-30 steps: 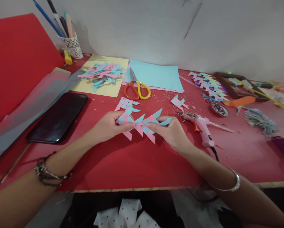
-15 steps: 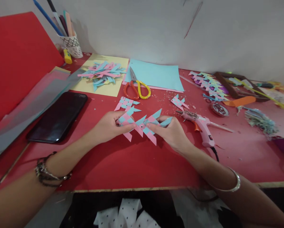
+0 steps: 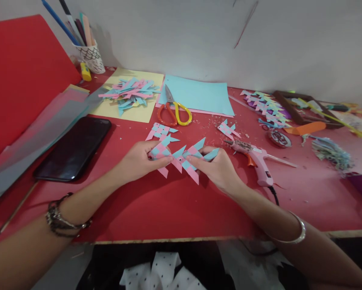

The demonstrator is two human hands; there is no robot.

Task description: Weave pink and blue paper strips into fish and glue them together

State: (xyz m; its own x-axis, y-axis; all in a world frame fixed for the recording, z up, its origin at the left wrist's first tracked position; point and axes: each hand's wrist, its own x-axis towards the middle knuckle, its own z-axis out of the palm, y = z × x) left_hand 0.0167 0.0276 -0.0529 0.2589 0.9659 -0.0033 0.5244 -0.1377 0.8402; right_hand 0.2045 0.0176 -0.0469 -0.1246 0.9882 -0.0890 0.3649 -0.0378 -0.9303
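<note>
Head view: two woven paper fish (image 3: 181,159), pink and blue, pinched low over the red counter (image 3: 175,205), just in front of the scissors (image 3: 174,112). Left hand (image 3: 138,161) closed on the left fish with thumb on top, right hand (image 3: 219,167) closed on the right one, tails pressed together, seemingly for joining. Glue gun (image 3: 256,159) lying right of the scissors, within easy reach. Spare fish (image 3: 161,132) between scissors and hands. Phone (image 3: 73,148) parked left of the scissors.

A black phone (image 3: 73,149), scissors (image 3: 173,112) and a pink glue gun (image 3: 256,159) lie on the red table (image 3: 169,209).
</note>
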